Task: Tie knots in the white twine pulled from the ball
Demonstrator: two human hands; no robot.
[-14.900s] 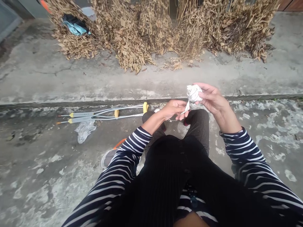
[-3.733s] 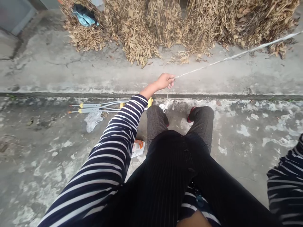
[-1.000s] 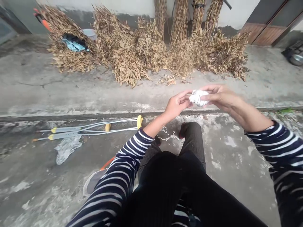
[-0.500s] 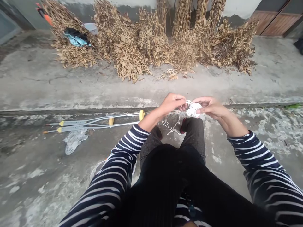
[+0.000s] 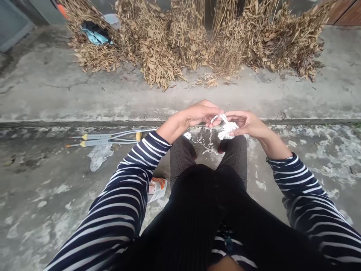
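Note:
Above my knees, my right hand (image 5: 246,124) grips a bundle of white cord (image 5: 226,130) between thumb and fingers. A loop of the cord arches from the bundle toward my left hand (image 5: 202,113), whose fingers pinch it close to the right fingertips. Loose cord (image 5: 208,146) hangs down and lies in curls on the ground between my feet. A small white roll (image 5: 187,135) sits by my left knee, joined to that loose cord. How the strands are knotted inside the bundle is too fine to make out.
Metal crutches (image 5: 107,140) lie on the ground to the left, beside a clear plastic bag (image 5: 100,155). An orange-and-white packet (image 5: 157,188) is near my left leg. Ahead, a low concrete step (image 5: 126,101) leads to dried plant bundles (image 5: 158,49) with dark and blue cloth (image 5: 96,34) on them.
A wider loop of cord now stands out between my hands. My left hand has shifted slightly up and left. The view has tilted down, bringing the white roll and the packet into sight.

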